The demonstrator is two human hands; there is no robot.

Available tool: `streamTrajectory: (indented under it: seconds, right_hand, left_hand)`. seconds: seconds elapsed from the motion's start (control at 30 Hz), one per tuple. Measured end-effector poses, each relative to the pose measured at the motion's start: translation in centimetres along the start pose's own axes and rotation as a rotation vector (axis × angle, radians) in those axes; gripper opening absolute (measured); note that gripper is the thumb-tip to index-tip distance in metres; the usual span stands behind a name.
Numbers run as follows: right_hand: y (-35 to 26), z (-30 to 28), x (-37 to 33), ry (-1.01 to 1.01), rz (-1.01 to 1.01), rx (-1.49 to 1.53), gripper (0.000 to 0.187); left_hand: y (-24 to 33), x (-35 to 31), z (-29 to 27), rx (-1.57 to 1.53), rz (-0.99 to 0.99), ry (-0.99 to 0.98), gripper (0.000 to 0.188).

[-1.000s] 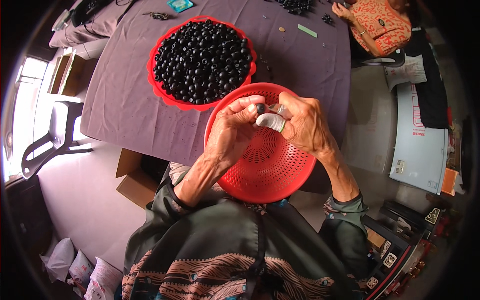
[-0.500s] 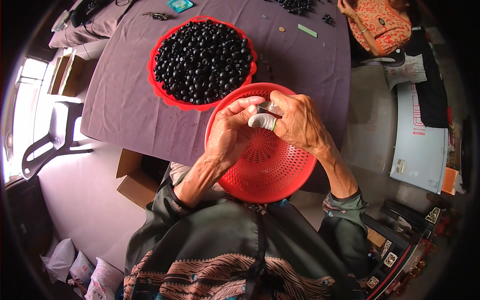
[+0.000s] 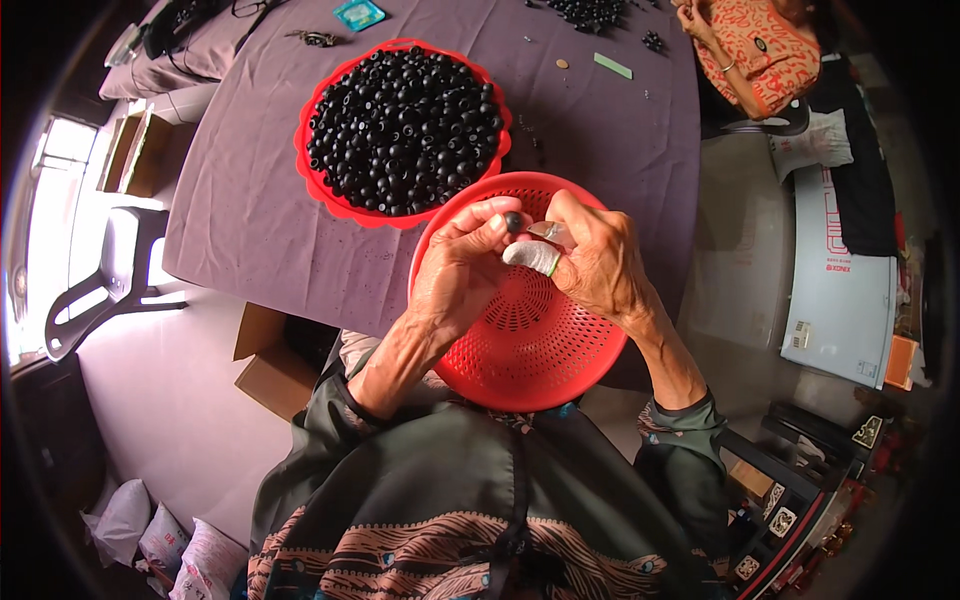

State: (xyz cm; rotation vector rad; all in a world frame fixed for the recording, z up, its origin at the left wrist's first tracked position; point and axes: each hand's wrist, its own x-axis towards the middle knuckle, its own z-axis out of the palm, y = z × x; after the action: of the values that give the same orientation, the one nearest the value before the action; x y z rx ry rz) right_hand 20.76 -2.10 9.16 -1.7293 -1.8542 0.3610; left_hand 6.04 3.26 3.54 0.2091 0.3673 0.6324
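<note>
Between the thumb and fingers of my left hand is a small round black bead-like piece. My right hand is closed on a small metal blade, whose tip points at the black piece. A pale fabric finger cover sits on one right-hand finger. Both hands are above a red perforated plastic basket that rests at my lap. Beyond it on the table, a red scalloped basket is heaped with similar black pieces, many with a hole.
A purple cloth covers the table. Toward the far side lie a blue packet, a green strip and another pile of black pieces. A person in an orange patterned top sits at far right. An open cardboard box stands below left.
The blade has drawn slightly right, away from my left fingertips, and the black piece now shows plainly between them. My right hand has shifted a little down.
</note>
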Motion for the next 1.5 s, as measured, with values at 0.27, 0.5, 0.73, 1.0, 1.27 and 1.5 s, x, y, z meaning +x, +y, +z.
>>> streamTrajectory:
  seconds: [0.27, 0.5, 0.73, 1.0, 1.27, 1.5]
  right_hand:
    - [0.1, 1.1, -0.9, 0.099, -0.136, -0.116, 0.030]
    - [0.2, 2.2, -1.7, 0.081, -0.168, -0.122, 0.034]
    - [0.1, 2.8, -2.0, 0.103, -0.179, -0.097, 0.034]
    - [0.4, 3.2, -2.3, 0.143, -0.130, -0.027, 0.027]
    - [-0.5, 0.5, -1.5, -0.019, 0.208, 0.528, 0.015]
    - [-0.3, -0.2, -0.6, -0.138, 0.192, 0.186, 0.043]
  left_hand:
    - [-0.5, -0.4, -0.4, 0.076, -0.038, 0.035, 0.014]
    - [-1.3, -0.3, -0.3, 0.261, -0.028, 0.164, 0.006]
    - [-1.2, -0.7, -0.6, 0.190, 0.006, 0.147, 0.004]
    - [-0.9, -0.9, -0.8, 0.149, -0.048, 0.055, 0.005]
    - [-0.6, -0.4, -1.7, -0.020, -0.074, -0.032, 0.017]
    - [-0.1, -0.6, -0.3, 0.050, -0.076, -0.019, 0.019]
